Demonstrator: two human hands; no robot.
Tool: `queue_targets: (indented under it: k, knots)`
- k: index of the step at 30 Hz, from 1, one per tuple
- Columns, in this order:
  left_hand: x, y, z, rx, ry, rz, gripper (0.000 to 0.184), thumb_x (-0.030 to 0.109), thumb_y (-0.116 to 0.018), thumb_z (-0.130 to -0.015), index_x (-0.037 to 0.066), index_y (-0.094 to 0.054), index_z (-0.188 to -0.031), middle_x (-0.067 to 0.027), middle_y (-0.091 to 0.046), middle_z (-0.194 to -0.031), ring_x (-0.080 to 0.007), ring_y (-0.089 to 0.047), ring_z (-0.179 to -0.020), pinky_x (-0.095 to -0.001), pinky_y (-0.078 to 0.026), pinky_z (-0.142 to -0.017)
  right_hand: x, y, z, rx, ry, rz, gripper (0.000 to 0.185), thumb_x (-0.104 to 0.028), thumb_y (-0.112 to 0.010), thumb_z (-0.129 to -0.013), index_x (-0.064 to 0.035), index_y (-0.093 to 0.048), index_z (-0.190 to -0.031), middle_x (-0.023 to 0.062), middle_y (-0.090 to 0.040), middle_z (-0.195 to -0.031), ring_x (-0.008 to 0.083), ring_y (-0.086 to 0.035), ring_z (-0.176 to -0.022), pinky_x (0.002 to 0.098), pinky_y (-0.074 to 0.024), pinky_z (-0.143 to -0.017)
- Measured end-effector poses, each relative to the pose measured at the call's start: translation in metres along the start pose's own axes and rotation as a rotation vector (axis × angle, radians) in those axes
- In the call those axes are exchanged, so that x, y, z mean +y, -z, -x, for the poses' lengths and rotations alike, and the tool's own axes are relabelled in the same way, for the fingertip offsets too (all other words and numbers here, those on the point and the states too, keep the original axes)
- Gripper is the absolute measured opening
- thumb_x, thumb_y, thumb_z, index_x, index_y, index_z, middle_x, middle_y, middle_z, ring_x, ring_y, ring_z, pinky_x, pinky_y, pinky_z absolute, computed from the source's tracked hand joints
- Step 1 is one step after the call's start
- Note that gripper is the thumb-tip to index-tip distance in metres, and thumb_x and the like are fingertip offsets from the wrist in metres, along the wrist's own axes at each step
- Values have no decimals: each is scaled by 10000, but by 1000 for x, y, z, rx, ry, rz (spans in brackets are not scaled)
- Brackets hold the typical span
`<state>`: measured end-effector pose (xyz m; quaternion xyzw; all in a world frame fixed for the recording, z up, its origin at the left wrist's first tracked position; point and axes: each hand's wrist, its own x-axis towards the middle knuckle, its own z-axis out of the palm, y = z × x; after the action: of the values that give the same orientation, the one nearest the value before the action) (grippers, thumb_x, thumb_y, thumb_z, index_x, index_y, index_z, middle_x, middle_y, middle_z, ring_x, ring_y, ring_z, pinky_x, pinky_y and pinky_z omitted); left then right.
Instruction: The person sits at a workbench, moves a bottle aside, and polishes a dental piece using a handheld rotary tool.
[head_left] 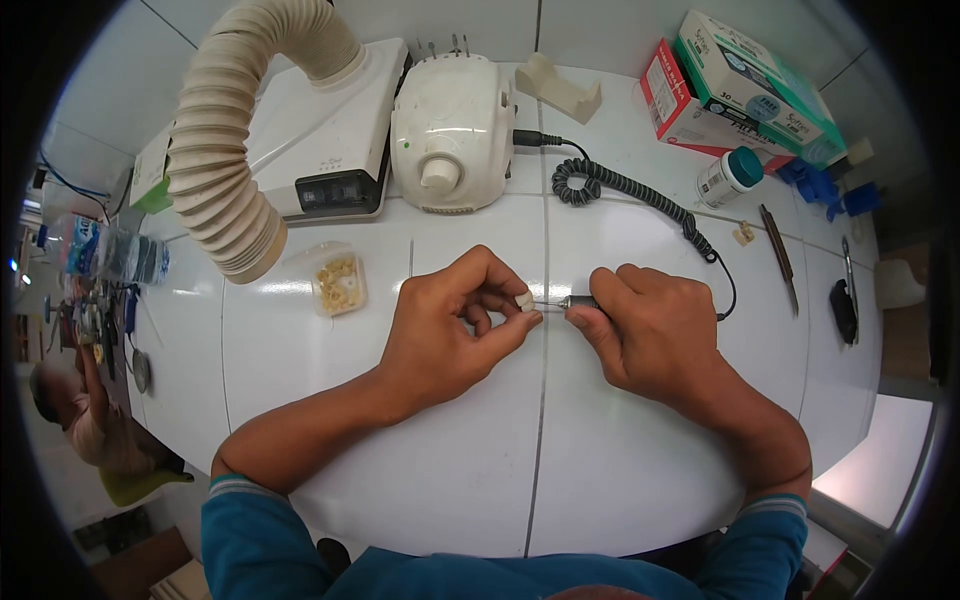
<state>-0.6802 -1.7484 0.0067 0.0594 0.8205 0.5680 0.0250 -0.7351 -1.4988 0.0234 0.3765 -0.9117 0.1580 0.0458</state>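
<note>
My left hand (435, 335) pinches a small off-white tooth-like piece (524, 300) between thumb and fingertips. In my right hand (655, 325) is a rotary handpiece (580, 302), its thin metal bit pointing left at the piece. The bit's tip meets or nearly meets the piece; I cannot tell which. Most of the handpiece is hidden by my fingers. A black coiled cord (640, 208) runs from behind my right hand to the white control box (450, 130), which has a round knob. Left of my left hand stands a clear plastic tub (325, 308) holding several yellowish pieces.
A ribbed hose (215, 150) arches from a white machine (330, 130) at the back left. Boxes (740, 95), a green-capped jar (730, 178), a brown-handled tool (777, 258) and a black-handled tool (846, 300) lie right. Another person (100, 430) sits at far left.
</note>
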Motion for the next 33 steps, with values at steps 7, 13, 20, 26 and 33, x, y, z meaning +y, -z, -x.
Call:
queue_targets:
  k: [7,13,20,26,33]
  knots:
    - [0,0,-1,7,-14,21,270,27,-859,-950,-6,-706,-1169,-83,-782,-1081,-83,-741,-917,-214,-573,-717,0,0,0,-4,5,9,387,-430,-757,-1029,-98,-659,-859,50,-597,-684,266,-640,-559,421,-453,-496]
    - [-2,0,0,30,-55,20,230,57,-859,-953,5,-729,-1135,-81,-804,-1025,-102,-767,-889,-232,-586,-716,0,1,0,-18,-2,9,392,-434,-754,-1034,-99,-654,-855,46,-590,-680,258,-634,-553,418,-446,-493]
    - [-6,-1,0,38,-38,47,203,82,-867,-956,-8,-723,-1067,-101,-817,-995,-122,-786,-879,-248,-602,-721,-1,1,0,-6,2,7,396,-436,-754,-1035,-99,-653,-853,43,-588,-679,251,-630,-549,411,-444,-491]
    - [-4,1,0,-17,-41,16,207,18,-847,-977,-43,-700,-1109,-126,-806,-1045,-103,-763,-920,-234,-606,-762,-1,1,0,-11,3,16,396,-438,-755,-1033,-100,-653,-853,45,-590,-683,251,-632,-553,411,-443,-491]
    - [-6,1,0,-5,-41,13,207,44,-854,-975,-29,-695,-1085,-129,-812,-1035,-123,-781,-913,-248,-615,-759,-1,1,0,-8,1,19,394,-440,-753,-1034,-102,-651,-859,42,-583,-686,256,-631,-556,417,-442,-494]
